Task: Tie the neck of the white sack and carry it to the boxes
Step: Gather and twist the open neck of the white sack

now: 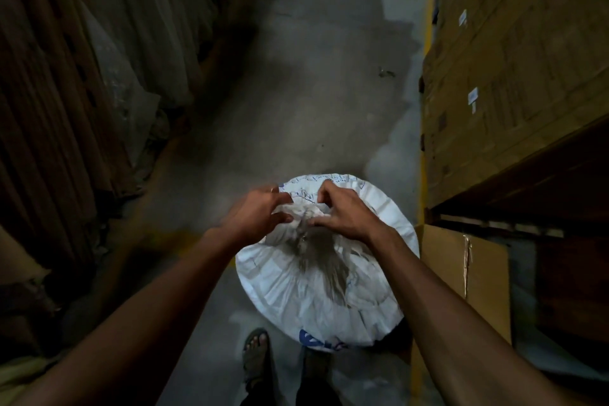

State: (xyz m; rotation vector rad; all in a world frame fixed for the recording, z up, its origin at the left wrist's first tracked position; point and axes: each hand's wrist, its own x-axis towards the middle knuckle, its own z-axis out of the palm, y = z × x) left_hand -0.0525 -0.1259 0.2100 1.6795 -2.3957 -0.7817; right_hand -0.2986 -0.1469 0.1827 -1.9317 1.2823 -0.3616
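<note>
A full white sack [316,300] with blue print stands upright on the concrete floor in front of my feet. Its neck [304,219] is bunched together at the top centre, and the loose end hangs down towards me as a grey, frayed tail. My left hand [260,211] grips the bunched neck from the left with curled fingers. My right hand [342,211] pinches the neck from the right, thumb and fingers closed on the fabric. The two hands nearly touch over the gather.
Stacked brown cardboard boxes [514,75] fill racking along the right. One lower box [461,277] sits right beside the sack. Upright cardboard sheets and wrapped rolls [99,75] line the left. A narrow concrete aisle [313,75] runs ahead, with a yellow floor line [426,42] on the right.
</note>
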